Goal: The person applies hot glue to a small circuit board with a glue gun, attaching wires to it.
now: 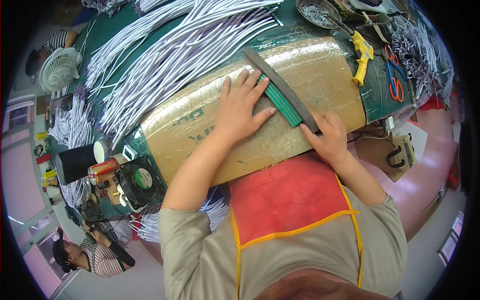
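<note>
Looks like you've got one green strip (284,106) alongside one grey bar (281,82) mid-cardboard (330,62), left hand (241,109) spread open at the strip's top end, right hand (330,136) pinching the bar's bottom end. There's bare cardboard both sides, and one yellow tool (363,54) sits just past its right edge.

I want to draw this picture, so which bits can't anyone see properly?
All in the head view:
- The green strip's underside: turned away from the camera.
- Whatever is beneath the left hand's palm: the hand covers it.
- The far ends of some white wires: cut off by the top edge.
- The tiny bits in the bowl: too small to tell.
</note>
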Tool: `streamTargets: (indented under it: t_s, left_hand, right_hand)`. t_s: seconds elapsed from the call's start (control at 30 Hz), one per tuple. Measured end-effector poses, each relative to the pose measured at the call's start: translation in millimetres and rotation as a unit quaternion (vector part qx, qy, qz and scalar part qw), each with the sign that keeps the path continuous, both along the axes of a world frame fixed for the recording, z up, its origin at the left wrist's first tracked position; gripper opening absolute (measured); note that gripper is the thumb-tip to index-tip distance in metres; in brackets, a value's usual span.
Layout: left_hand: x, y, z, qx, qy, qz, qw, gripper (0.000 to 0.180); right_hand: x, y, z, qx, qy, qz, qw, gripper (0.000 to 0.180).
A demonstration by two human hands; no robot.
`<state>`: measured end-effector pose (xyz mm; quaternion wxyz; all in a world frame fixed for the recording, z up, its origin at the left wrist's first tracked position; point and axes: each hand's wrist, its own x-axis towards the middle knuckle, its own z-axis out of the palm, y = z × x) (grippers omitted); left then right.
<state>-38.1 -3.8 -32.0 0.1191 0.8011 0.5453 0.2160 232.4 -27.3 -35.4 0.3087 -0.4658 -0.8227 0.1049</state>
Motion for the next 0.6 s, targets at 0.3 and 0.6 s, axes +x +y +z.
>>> streamTargets:
  t_s: [0.3, 0.6]
  left_hand:
    - [-1, 2, 2, -0.014, 0.001, -0.006, 1.000, 0.072]
    - [-81, 106, 57, 0.169, -0.075, 0.088, 0.979, 0.040]
  right_hand:
    - [4, 0, 3, -0.017, -0.019, 0.008, 1.000, 0.045]
    - [29, 3, -2, -0.114, 0.106, 0.023, 0.988, 0.043]
